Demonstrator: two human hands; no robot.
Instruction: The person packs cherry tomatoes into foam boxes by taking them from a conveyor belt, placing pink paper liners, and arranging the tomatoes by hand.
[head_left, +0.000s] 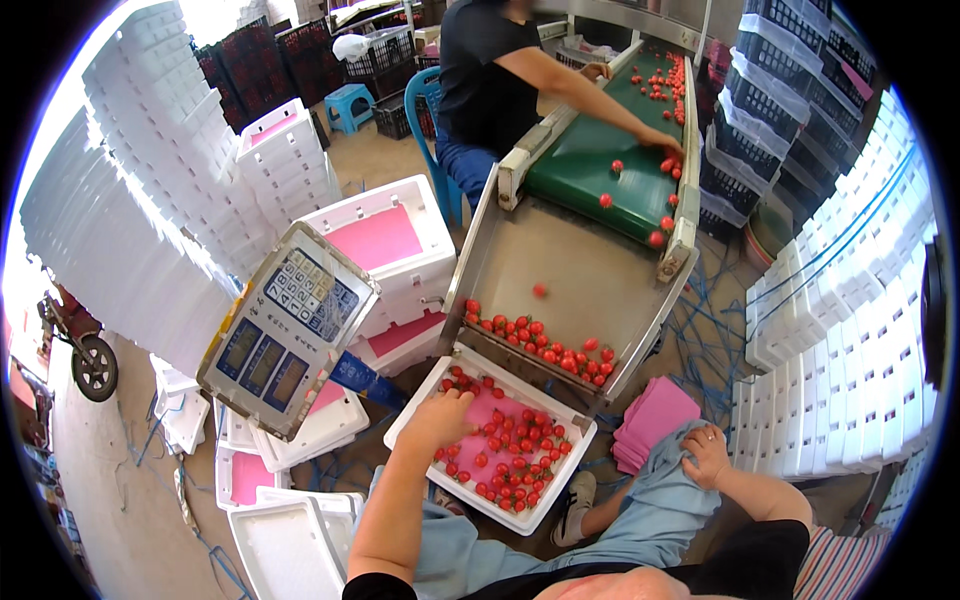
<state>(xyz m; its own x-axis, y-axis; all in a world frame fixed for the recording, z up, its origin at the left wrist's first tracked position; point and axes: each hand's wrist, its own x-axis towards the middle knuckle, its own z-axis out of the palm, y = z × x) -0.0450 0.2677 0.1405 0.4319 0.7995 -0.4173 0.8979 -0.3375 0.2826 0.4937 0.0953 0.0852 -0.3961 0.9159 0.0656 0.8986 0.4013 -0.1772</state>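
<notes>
My left hand (437,418) reaches over the left side of a white foam box (404,428), its fingers apart and nothing visible in them. Red cherry tomatoes (520,435) lie loosely over the box's pink liner (478,412), thickest on the right and along the near side. My right hand (708,458) rests on my right knee with the fingers spread. Just beyond the box, a sloping metal chute (560,250) holds a row of cherry tomatoes (560,355) against its lower edge. One more tomato (540,291) is higher on the chute.
A green conveyor belt (590,165) carries tomatoes above the chute; a co-worker's hand (660,142) touches some there. A weighing scale display (290,330) stands left. Pink sheets (655,420) lie right of the box. White foam boxes (820,400) and black crates (750,120) are stacked around.
</notes>
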